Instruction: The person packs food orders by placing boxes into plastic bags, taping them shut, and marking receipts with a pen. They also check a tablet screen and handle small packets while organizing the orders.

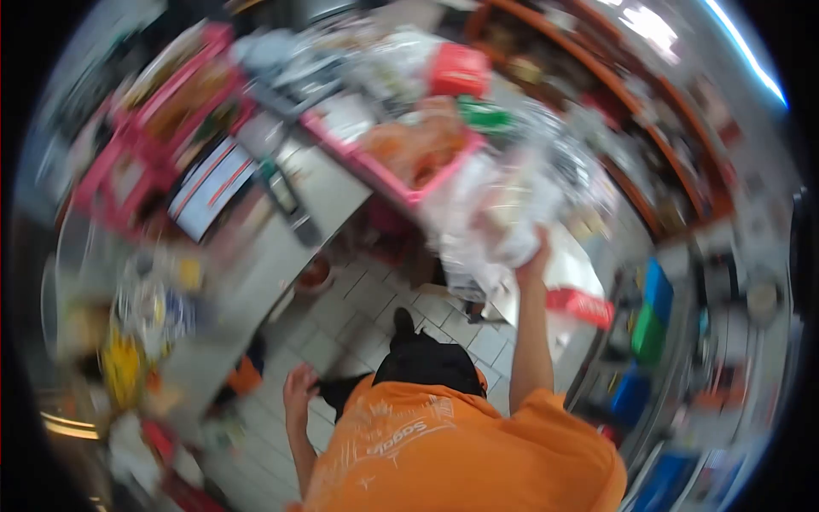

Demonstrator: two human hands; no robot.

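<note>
My right hand (pixel 533 260) reaches forward over the table, its fingers closed on the near side of a clear plastic bag (pixel 512 200) with something pale inside. Motion blur hides exactly what the bag holds. Beside it, whitish plastic bags (pixel 456 213) droop over the table's edge. A pink crate (pixel 415 194) with orange-brown packs in it stands just beyond. My left hand (pixel 300 386) hangs low at my side above the tiled floor, fingers loosely bent and apart, holding nothing.
On the left counter (pixel 247 277) are a screen (pixel 212 189), a dark handheld device (pixel 288 203) and stacked pink crates (pixel 115 183). A red box (pixel 459 70) and a green pack (pixel 485 114) sit at the back. Orange-framed shelves (pixel 648 128) rise at the right.
</note>
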